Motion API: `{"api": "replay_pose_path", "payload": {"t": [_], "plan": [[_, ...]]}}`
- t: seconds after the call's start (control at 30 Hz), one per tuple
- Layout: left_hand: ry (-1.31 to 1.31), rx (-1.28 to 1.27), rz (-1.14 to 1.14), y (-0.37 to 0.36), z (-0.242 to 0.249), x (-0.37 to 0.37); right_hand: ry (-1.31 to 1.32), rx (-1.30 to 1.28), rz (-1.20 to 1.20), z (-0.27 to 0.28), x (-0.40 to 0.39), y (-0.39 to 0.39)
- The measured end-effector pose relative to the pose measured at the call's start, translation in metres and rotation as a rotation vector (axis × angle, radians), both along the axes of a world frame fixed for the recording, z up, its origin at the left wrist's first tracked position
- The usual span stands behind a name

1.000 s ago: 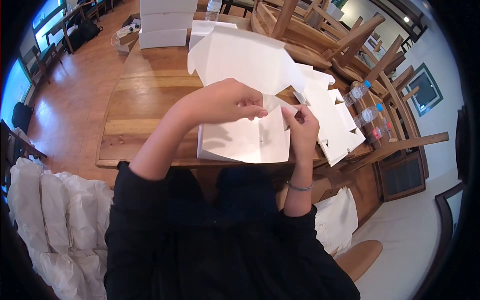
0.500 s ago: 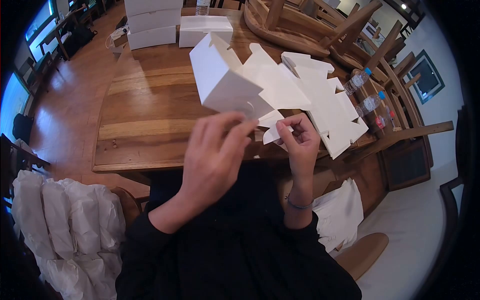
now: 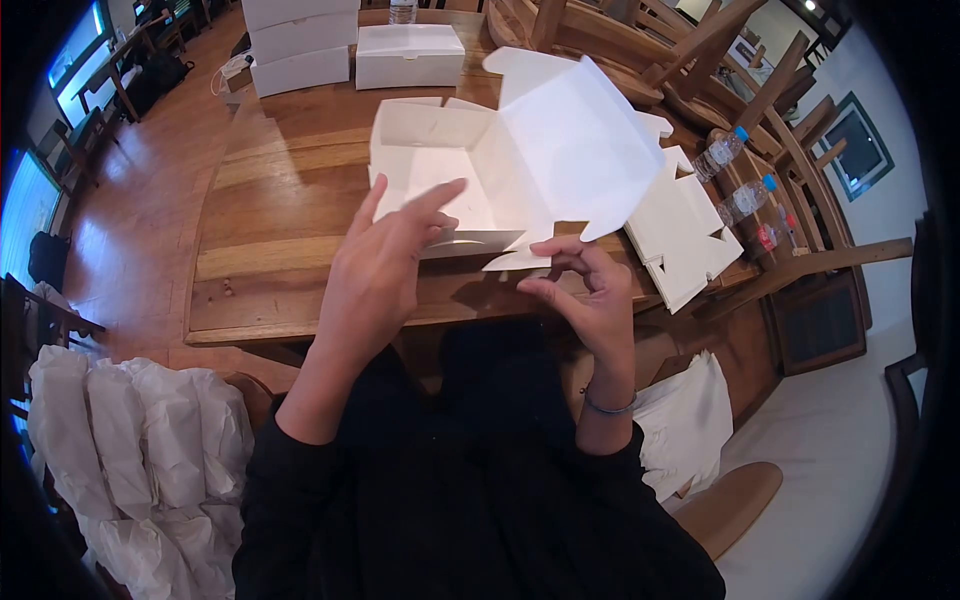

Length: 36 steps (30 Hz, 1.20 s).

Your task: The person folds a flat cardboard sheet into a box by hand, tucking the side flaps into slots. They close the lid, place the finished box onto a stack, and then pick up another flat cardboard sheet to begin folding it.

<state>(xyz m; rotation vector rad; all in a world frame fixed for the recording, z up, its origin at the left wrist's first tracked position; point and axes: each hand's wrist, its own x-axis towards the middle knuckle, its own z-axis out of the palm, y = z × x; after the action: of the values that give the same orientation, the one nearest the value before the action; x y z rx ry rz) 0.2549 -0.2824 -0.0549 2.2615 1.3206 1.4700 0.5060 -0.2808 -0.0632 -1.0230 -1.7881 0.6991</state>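
A white cardboard box (image 3: 470, 190) stands partly folded on the wooden table, its inside facing up and its lid (image 3: 580, 130) raised to the right. My left hand (image 3: 375, 265) reaches over the near wall with fingers spread, some of them above the box's inside. At the near right corner, a narrow flap (image 3: 517, 262) sticks out towards me. My right hand (image 3: 588, 285) has its curled fingers on the end of this flap, with the thumb below it. Flat white box blanks (image 3: 685, 240) lie to the right, partly behind the lid.
Folded white boxes (image 3: 300, 45) are stacked at the back left, beside a single closed box (image 3: 410, 57). Two water bottles (image 3: 745, 200) lie at the right edge. Upturned wooden chairs (image 3: 600, 50) fill the back right. Wrapped white bundles (image 3: 140, 430) rest at my lower left.
The box has turned and settled so its inside now shows, and its lid has swung up to the right. My left hand has moved left and spread its fingers over the box.
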Motion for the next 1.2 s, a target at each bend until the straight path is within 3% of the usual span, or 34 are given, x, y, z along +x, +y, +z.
{"api": "replay_pose_path", "payload": {"t": [0.07,0.27,0.37,0.47,0.77,1.2], "plan": [[-0.341,-0.032,-0.059,0.005,-0.017,0.006,0.056,0.014,-0.018,-0.011,-0.001,0.005],[0.05,0.242,0.192,0.017,-0.021,-0.007,0.336,-0.097,0.004,-0.024,-0.019,0.011],[0.035,0.22,0.134,0.018,-0.021,-0.008,0.363,-0.112,0.003,-0.027,-0.028,0.01],[-0.152,0.062,0.046,0.02,-0.025,-0.001,0.374,-0.111,-0.029,-0.026,-0.033,0.008],[0.124,0.153,0.119,0.022,-0.023,0.003,0.361,-0.155,-0.031,-0.027,-0.036,0.008],[0.088,0.179,0.113,0.019,-0.027,0.004,0.528,-0.119,-0.14,-0.022,-0.061,0.016]]}}
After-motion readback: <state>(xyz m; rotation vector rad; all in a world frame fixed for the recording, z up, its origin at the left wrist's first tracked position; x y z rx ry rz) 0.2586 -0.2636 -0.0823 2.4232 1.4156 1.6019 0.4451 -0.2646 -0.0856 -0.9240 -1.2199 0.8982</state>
